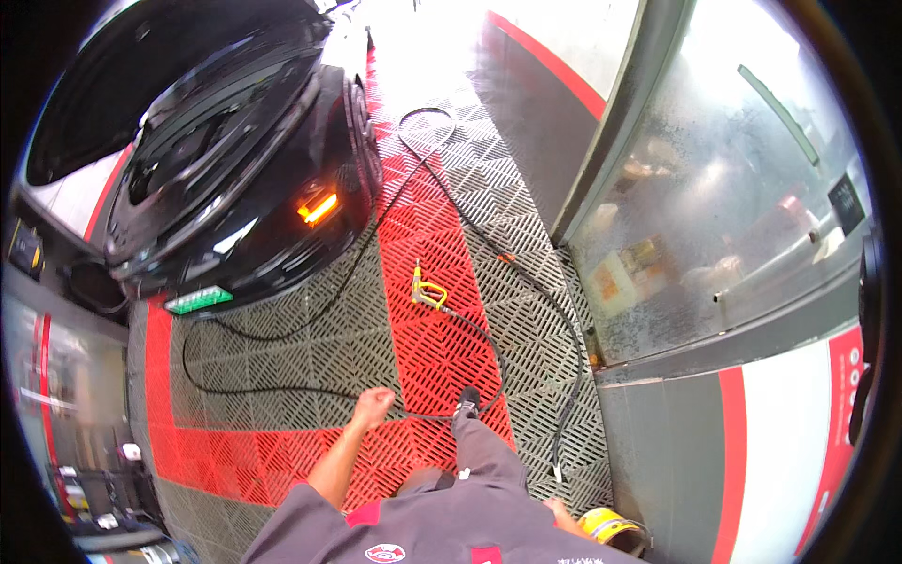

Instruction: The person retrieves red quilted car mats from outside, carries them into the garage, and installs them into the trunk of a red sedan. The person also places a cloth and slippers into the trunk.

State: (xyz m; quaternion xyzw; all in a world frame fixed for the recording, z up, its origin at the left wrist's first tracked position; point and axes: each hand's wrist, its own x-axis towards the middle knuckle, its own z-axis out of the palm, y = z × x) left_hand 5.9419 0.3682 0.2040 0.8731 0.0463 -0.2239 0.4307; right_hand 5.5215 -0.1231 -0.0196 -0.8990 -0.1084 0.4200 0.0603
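My left hand [374, 406] is closed in a fist over the grating floor, with nothing showing in it. A black hose [282, 388] runs along the floor behind and below the fist. Only a sliver of my right arm and hand [561, 515] shows at the lower edge, beside a yellow bucket [609, 526]; its fingers are hidden, and I cannot tell whether it grips the bucket. Ahead of my foot [467, 402] lies a yellow-and-grey spray gun [427, 289], joined to a black hose that loops across the floor.
A black car [254, 179] with a raised lid and a lit orange lamp [318, 208] stands at left. Red and grey grating [423, 226] covers the floor. A wet glass panel [714, 216] and a striped wall [733, 451] line the right. Equipment [103, 498] stands at lower left.
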